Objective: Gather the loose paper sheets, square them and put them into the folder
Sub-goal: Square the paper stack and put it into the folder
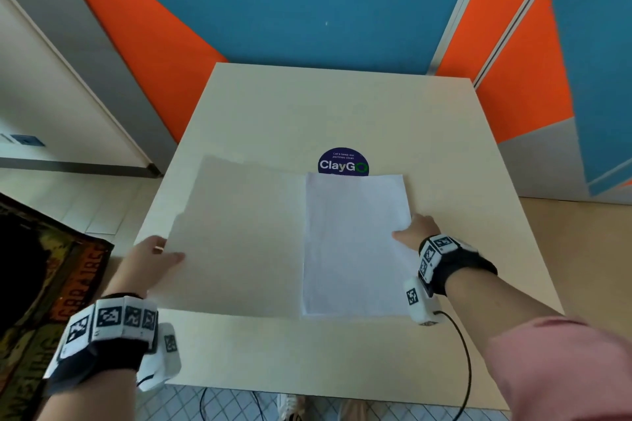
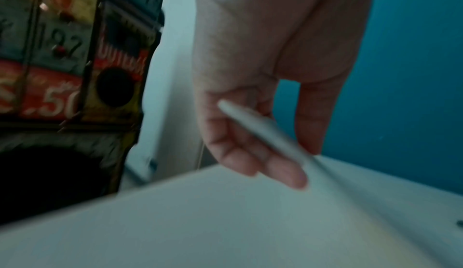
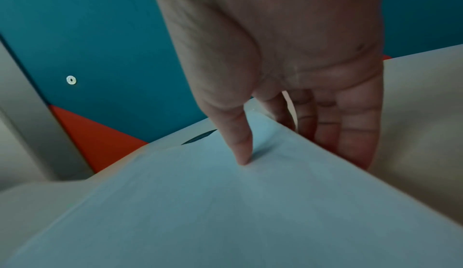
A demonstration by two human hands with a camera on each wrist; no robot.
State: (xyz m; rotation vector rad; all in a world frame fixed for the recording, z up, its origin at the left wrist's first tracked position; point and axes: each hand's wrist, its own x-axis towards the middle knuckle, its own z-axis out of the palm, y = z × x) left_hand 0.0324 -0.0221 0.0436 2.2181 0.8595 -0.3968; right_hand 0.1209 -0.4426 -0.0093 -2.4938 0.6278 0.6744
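Observation:
A cream folder (image 1: 239, 236) lies open on the pale table (image 1: 307, 106), and its left flap is lifted a little. My left hand (image 1: 160, 253) pinches that flap's left edge, thumb on top and fingers under it; in the left wrist view the flap's edge (image 2: 263, 127) runs through my left hand (image 2: 298, 159). A white stack of paper sheets (image 1: 355, 243) lies on the folder's right half. My right hand (image 1: 413, 229) holds the stack's right edge. In the right wrist view the thumb of my right hand (image 3: 298, 151) presses on the sheets (image 3: 225, 213) and its fingers reach beneath them.
A round blue ClayGo sticker (image 1: 343, 162) sits on the table just behind the sheets. A blue and orange wall panel (image 1: 290, 3) stands behind the table. A dark patterned object (image 1: 41, 284) stands at the left. A black cable (image 1: 465, 369) hangs from my right wrist.

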